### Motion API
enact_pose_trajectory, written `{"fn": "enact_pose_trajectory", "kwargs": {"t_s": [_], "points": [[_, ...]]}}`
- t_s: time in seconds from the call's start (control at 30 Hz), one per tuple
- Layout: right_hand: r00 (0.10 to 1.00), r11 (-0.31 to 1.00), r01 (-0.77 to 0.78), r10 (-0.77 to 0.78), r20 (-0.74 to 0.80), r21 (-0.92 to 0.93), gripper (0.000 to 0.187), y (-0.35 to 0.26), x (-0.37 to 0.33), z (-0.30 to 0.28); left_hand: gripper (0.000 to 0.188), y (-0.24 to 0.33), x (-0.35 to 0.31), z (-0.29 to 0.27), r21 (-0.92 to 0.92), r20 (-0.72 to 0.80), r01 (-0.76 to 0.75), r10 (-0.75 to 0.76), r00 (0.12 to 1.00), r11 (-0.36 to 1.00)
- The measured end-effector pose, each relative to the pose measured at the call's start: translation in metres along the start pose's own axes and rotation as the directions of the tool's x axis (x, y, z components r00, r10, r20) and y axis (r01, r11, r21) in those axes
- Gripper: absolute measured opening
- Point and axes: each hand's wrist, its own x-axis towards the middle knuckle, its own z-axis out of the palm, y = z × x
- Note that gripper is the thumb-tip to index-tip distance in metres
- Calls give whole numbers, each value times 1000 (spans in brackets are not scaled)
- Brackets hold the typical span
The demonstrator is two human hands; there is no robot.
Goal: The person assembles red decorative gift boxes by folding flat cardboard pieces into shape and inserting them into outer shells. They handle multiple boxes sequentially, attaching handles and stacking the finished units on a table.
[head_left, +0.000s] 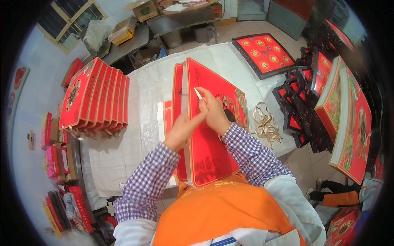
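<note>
A large red gift box panel (213, 135) with gold edging and printed pictures stands tilted on the table before me, beside a second red panel (177, 88) on its left. My right hand (215, 112) is closed on a thin white pointed stick (198, 94) and lies against the panel's face. My left hand (180, 131) is at the panel's left edge, its fingers reaching toward my right wrist. Motion blurs that hand, so I cannot tell whether it grips anything. Beside the panel's right edge lies a bundle of beige ribbons (266, 123).
Several red boxes (98, 94) stand in a row at the left of the white-covered table (143, 82). A black-edged red tray (264, 53) lies at the far right. Stacked black-and-red trays (295, 102) and large red boxes (353, 123) crowd the right. Another person's legs (338, 190) show at lower right.
</note>
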Motion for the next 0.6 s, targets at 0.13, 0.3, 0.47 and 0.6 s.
{"fn": "enact_pose_trajectory", "kwargs": {"t_s": [0.13,0.3,0.47,0.6], "points": [[992,979,-50,71,104,-197,25,-29,5,-31,21,29,-28,-20,247,187,127,-175,967,961],[988,958,75,-34,149,-277,19,-30,-16,-98,32,61,-35,-65,452,38,-22,6,999,892],[979,873,-104,173,105,-477,15,-37,-56,-178,33,87,-51,-81,624,23,-53,50,998,780],[995,866,-82,97,4,-492,13,-33,-89,-212,34,92,-51,-81,826,62,-56,8,998,560]]}}
